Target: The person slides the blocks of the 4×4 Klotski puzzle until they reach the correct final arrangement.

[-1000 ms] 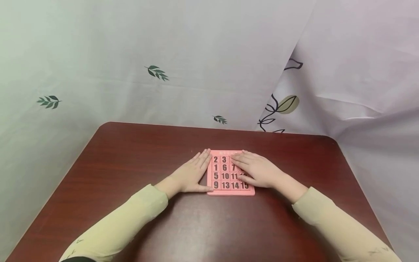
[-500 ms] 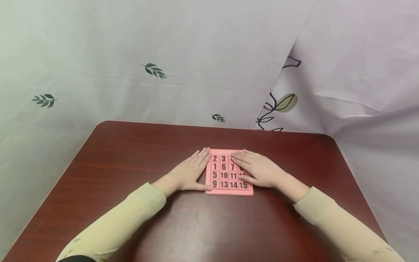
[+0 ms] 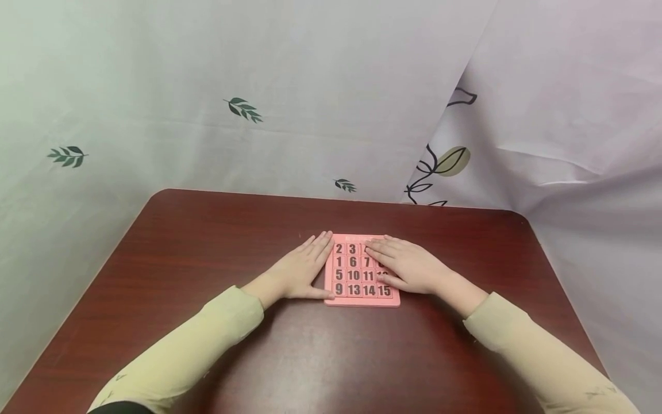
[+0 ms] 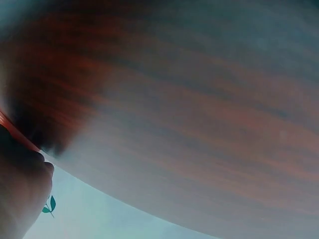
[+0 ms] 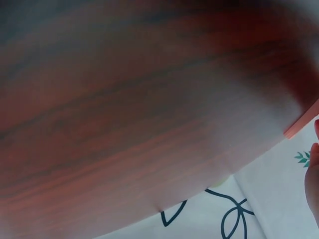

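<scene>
A pink number slide puzzle [image 3: 354,302] lies flat on the dark red-brown table, with black numbers on its square tiles. My left hand [image 3: 300,273] rests along the puzzle's left edge, fingers straight and thumb spread to the lower left corner. Across the right part of the puzzle lies my right hand [image 3: 414,267], its fingers extended over the upper right tiles and hiding some numbers. In the left wrist view only part of the left hand [image 4: 22,184] shows beside a pink edge. The right wrist view catches a sliver of the right hand [image 5: 313,174] and the puzzle's edge [image 5: 301,119].
The wooden table [image 3: 207,241] spreads around the puzzle, with rounded far corners. Behind it hangs a pale curtain [image 3: 310,86] printed with leaves, and a second fabric panel [image 3: 569,115] meets it at the right.
Both hands keep nearly the same place on the puzzle. The right fingers shift very slightly at the upper right tiles, and the whole head view moves a little.
</scene>
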`<state>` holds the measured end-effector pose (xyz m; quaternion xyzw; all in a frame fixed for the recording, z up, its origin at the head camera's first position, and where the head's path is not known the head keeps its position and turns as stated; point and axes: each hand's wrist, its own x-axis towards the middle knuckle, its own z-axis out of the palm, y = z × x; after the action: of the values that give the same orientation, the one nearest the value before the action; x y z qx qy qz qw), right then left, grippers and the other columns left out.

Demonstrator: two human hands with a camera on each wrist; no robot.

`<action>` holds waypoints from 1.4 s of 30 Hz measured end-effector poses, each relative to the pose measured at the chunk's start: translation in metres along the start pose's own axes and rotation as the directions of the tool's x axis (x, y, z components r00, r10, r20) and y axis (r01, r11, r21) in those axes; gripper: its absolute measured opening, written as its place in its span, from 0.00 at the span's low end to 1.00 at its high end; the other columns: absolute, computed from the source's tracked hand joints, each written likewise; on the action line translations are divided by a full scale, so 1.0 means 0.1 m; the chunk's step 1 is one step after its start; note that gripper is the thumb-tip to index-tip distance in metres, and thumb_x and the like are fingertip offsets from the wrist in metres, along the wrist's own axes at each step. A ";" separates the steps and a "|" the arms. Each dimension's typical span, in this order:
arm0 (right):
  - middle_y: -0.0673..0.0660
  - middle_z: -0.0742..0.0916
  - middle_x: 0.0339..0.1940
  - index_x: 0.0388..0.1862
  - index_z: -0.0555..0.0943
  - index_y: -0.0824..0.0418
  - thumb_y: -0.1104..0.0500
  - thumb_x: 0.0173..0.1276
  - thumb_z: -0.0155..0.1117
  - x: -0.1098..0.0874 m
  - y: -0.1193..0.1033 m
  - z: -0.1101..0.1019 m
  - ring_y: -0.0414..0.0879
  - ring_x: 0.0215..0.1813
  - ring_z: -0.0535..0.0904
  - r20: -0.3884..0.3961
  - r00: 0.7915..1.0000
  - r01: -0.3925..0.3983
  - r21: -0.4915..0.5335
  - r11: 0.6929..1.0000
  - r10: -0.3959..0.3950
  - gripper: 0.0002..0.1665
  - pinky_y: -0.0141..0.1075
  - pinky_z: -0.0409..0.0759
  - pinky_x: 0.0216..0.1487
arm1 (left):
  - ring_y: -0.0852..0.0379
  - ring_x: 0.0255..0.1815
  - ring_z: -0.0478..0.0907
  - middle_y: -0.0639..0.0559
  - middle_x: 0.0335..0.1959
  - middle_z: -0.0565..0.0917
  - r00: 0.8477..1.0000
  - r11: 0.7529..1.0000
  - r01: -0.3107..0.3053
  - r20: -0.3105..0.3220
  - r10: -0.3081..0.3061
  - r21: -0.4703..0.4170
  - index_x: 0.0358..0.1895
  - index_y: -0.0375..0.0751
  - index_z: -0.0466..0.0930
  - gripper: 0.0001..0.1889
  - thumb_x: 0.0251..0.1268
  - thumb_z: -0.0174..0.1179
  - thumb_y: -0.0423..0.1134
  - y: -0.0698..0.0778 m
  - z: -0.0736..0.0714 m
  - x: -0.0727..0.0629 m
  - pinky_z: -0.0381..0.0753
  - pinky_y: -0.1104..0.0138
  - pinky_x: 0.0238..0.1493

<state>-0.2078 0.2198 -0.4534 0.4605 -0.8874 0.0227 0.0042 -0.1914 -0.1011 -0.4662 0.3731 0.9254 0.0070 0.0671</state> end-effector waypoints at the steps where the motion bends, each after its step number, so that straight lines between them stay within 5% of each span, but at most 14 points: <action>1: 0.58 0.76 0.81 0.81 0.71 0.60 0.40 0.78 0.62 -0.01 0.00 0.00 0.55 0.84 0.68 -0.002 1.000 0.002 -0.002 1.000 -0.002 0.41 0.53 0.65 0.85 | 0.40 0.91 0.42 0.33 0.89 0.43 1.000 1.000 -0.002 -0.004 0.002 -0.003 0.86 0.28 0.44 0.65 0.65 0.55 0.79 0.00 0.00 0.00 0.48 0.52 0.91; 14: 0.57 0.75 0.82 0.81 0.70 0.60 0.39 0.79 0.59 0.02 -0.01 0.00 0.54 0.85 0.67 0.005 1.000 0.010 0.000 1.000 -0.010 0.41 0.51 0.64 0.86 | 0.41 0.91 0.40 0.33 0.89 0.42 1.000 1.000 0.006 0.010 -0.006 -0.019 0.86 0.28 0.44 0.66 0.64 0.55 0.80 0.00 0.00 0.00 0.46 0.53 0.91; 26: 0.58 0.78 0.79 0.79 0.73 0.60 0.42 0.76 0.65 -0.19 0.07 -0.04 0.56 0.83 0.70 -0.034 0.999 -0.028 0.010 1.000 0.028 0.40 0.54 0.67 0.84 | 0.41 0.91 0.40 0.34 0.89 0.40 1.000 0.999 0.000 -0.001 0.000 -0.032 0.86 0.29 0.43 0.66 0.65 0.55 0.80 -0.01 0.03 0.00 0.45 0.54 0.91; 42: 0.57 0.75 0.82 0.82 0.70 0.61 0.40 0.79 0.60 0.31 -0.19 -0.06 0.55 0.84 0.67 -0.013 0.998 0.060 0.013 0.998 -0.060 0.40 0.52 0.66 0.85 | 0.41 0.91 0.40 0.34 0.89 0.41 1.000 0.999 0.004 0.001 -0.004 -0.049 0.86 0.29 0.43 0.65 0.65 0.55 0.79 -0.01 0.02 -0.02 0.46 0.53 0.91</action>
<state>-0.2099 0.1840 -0.4462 0.4866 -0.8730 0.0313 0.0076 -0.1905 -0.1034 -0.4676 0.3693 0.9257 0.0293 0.0767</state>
